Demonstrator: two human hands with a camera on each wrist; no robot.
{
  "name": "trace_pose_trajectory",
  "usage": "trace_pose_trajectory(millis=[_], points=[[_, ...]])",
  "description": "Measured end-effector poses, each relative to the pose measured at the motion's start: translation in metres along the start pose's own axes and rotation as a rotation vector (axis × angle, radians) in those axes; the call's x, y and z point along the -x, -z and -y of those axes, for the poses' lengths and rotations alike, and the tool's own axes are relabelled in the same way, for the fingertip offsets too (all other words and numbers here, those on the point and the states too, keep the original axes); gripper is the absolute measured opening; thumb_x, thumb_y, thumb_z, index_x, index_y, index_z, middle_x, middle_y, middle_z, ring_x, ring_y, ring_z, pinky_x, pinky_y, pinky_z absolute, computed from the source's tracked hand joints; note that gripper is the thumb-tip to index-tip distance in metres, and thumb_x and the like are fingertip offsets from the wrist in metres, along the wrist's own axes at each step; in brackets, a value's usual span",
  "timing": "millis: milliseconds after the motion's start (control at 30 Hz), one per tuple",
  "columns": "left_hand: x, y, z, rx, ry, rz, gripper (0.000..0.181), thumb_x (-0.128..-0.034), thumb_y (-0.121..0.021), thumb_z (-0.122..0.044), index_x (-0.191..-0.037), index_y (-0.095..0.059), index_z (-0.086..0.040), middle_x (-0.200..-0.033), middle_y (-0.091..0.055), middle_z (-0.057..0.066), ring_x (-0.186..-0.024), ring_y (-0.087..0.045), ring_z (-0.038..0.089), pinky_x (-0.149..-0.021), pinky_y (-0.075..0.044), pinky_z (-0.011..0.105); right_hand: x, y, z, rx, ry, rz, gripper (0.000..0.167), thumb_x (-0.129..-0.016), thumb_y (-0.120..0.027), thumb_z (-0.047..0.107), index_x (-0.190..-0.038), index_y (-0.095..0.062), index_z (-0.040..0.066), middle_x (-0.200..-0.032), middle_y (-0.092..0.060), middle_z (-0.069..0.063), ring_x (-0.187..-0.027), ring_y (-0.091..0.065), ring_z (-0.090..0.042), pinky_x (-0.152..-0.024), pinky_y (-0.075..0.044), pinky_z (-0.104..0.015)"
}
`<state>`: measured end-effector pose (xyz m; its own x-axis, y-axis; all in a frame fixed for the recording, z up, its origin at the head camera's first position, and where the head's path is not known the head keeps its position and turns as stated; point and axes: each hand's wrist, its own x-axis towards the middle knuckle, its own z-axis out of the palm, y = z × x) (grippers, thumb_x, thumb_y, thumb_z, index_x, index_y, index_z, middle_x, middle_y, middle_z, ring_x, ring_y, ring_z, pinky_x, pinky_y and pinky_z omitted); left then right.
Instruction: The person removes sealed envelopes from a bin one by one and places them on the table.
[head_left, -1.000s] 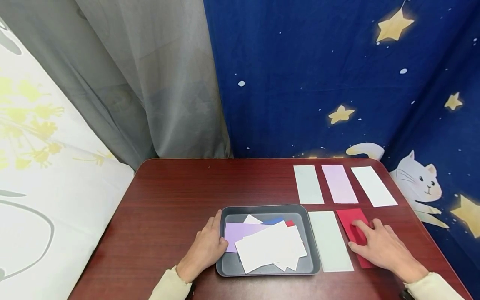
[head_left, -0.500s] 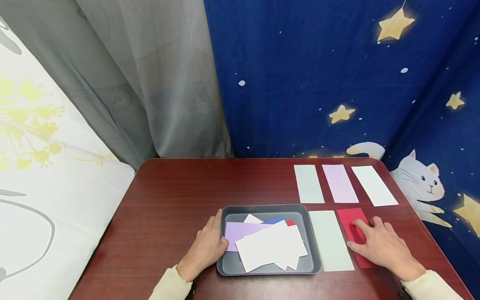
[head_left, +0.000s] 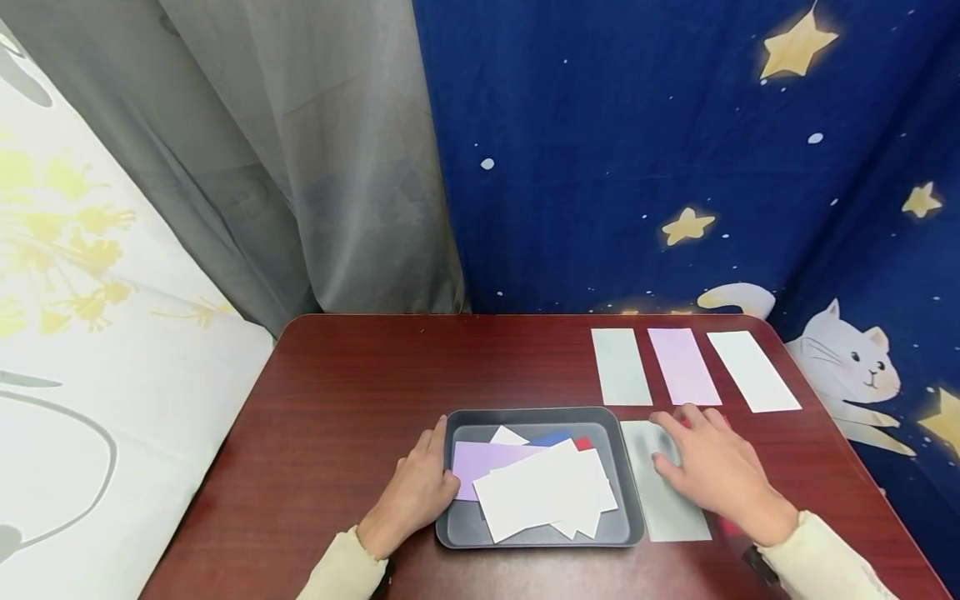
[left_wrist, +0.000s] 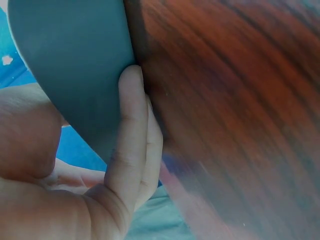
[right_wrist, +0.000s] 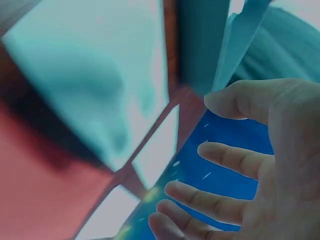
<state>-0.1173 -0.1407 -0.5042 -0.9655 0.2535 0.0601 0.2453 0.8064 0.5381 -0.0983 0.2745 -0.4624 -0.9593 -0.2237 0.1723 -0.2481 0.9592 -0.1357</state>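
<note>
A dark-red wooden table is spread beneath both hands, and between them is set a shallow dark-grey rectangular tray. Its wall is pinched by the left hand, fingers laid straight along the outside and thumb over the rim; that light hold is best kept steady, so that the loose pile inside is not shaken. Nothing is held by the right hand: its fingers are spread well apart, and it appears to be poised above the cards rather than pressed on them.

Directly under its fingertips is seen a pale-green paper rectangle, just beside the tray. Under its palm a red paper rectangle is mostly hidden. Since such thin sheets are likely to slide, the hand is best lifted straight up and not dragged across them.

Beyond the right hand a pale grey-green card, a pale-lilac card and a white card are laid in a row. From the overlapping pile, the topmost white rectangle would best be pinched singly by one edge.
</note>
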Motion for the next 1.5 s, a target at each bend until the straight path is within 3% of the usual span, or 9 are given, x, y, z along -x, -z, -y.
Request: trace_pose_trajectory(millis=[200, 467, 667, 800, 967, 1200, 1367, 1500], points=[[0.000, 0.000, 0.000, 0.000, 0.002, -0.002, 0.085, -0.0825, -0.070, 0.000, -0.162, -0.041, 0.012, -0.137, -0.063, 0.025, -0.077, -0.064, 0.031, -0.074, -0.058, 0.051, -0.012, 0.003, 0.033, -0.005, 0.096, -0.058, 0.047, -0.086, -0.083, 0.029, -0.130, -0.075, 0.014, -0.118, -0.067, -0.014, -0.097, -0.060, -0.034, -0.054, -0.054, -0.042], [-0.001, 0.001, -0.001, 0.007, 0.009, 0.001, 0.085, -0.0832, -0.070, 0.001, -0.162, -0.040, 0.011, -0.139, -0.062, 0.025, -0.079, -0.065, 0.032, -0.075, -0.059, 0.052, -0.026, -0.005, 0.071, 0.016, 0.208, -0.026, 0.048, -0.087, -0.087, 0.031, -0.131, -0.076, 0.018, -0.120, -0.068, -0.012, -0.107, -0.063, -0.034, -0.067, -0.060, -0.044], [0.000, 0.001, -0.001, 0.008, 0.011, -0.001, 0.085, -0.0829, -0.071, 0.001, -0.162, -0.041, 0.011, -0.139, -0.062, 0.026, -0.079, -0.066, 0.033, -0.075, -0.059, 0.052, -0.037, -0.015, 0.093, 0.023, 0.299, -0.003, 0.049, -0.089, -0.086, 0.033, -0.134, -0.076, 0.017, -0.119, -0.067, -0.011, -0.102, -0.061, -0.029, -0.063, -0.055, -0.037], [-0.001, 0.001, -0.001, 0.009, 0.002, -0.003, 0.085, -0.0826, -0.071, 0.001, -0.162, -0.041, 0.012, -0.138, -0.062, 0.026, -0.080, -0.066, 0.032, -0.075, -0.059, 0.052, -0.042, -0.021, 0.102, 0.008, 0.412, 0.007, 0.050, -0.089, -0.087, 0.032, -0.135, -0.075, 0.016, -0.121, -0.068, -0.009, -0.102, -0.060, -0.028, -0.072, -0.057, -0.041], [-0.001, 0.001, -0.001, 0.004, -0.001, -0.001, 0.085, -0.0836, -0.071, 0.001, -0.162, -0.040, 0.012, -0.139, -0.062, 0.026, -0.079, -0.066, 0.031, -0.076, -0.059, 0.052, -0.045, -0.025, 0.111, -0.026, 0.498, 0.114, 0.057, -0.085, -0.091, 0.035, -0.138, -0.073, 0.024, -0.129, -0.070, -0.005, -0.113, -0.063, -0.027, -0.083, -0.060, -0.049], [0.000, 0.001, -0.001, -0.004, -0.006, 0.000, 0.085, -0.0833, -0.071, 0.001, -0.161, -0.040, 0.013, -0.137, -0.063, 0.026, -0.079, -0.064, 0.029, -0.075, -0.059, 0.052, -0.044, -0.030, 0.123, 0.054, 0.562, 0.206, 0.064, -0.076, -0.099, 0.039, -0.134, -0.074, 0.028, -0.132, -0.069, -0.003, -0.115, -0.063, -0.025, -0.083, -0.059, -0.044], [0.000, 0.001, -0.002, -0.003, -0.009, 0.000, 0.085, -0.0824, -0.071, 0.001, -0.161, -0.041, 0.014, -0.135, -0.063, 0.026, -0.081, -0.064, 0.030, -0.076, -0.058, 0.053, -0.043, -0.035, 0.126, 0.082, 0.601, 0.207, 0.069, -0.069, -0.103, 0.035, -0.131, -0.074, 0.030, -0.135, -0.067, -0.004, -0.111, -0.063, -0.025, -0.073, -0.057, -0.041], [-0.001, 0.001, -0.002, -0.003, -0.012, -0.007, 0.085, -0.0819, -0.070, 0.001, -0.160, -0.041, 0.014, -0.135, -0.063, 0.026, -0.079, -0.065, 0.031, -0.075, -0.059, 0.053, -0.044, -0.035, 0.126, 0.072, 0.605, 0.202, 0.070, -0.068, -0.104, 0.033, -0.131, -0.074, 0.030, -0.136, -0.066, -0.005, -0.109, -0.064, -0.025, -0.073, -0.057, -0.042]])
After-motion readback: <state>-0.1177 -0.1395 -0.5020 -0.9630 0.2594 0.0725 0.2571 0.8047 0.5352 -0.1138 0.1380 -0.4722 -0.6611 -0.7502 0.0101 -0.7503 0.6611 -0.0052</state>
